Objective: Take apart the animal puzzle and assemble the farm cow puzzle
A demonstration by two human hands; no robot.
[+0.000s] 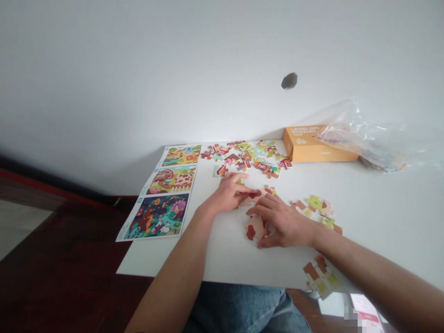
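My left hand (229,193) rests on the white table with its fingers closed at a few joined jigsaw puzzle pieces (245,201), cream with brown patches. Its index fingertip touches a brown patch. Close beside it, my right hand (282,223) grips another cream puzzle piece (255,226) with brown patches, thumb at the near edge and fingers over the far side. My right fingers partly cover both groups, so I cannot tell whether they join. More puzzle pieces (315,203), green, brown and cream, lie just beyond my right wrist.
A picture sheet (159,192) with three printed scenes overhangs the table's left edge. Loose puzzle pieces (244,155) are heaped at the back. An orange puzzle box (312,145) and a clear plastic bag (367,138) stand back right. Brown-green pieces (321,277) lie at the front edge.
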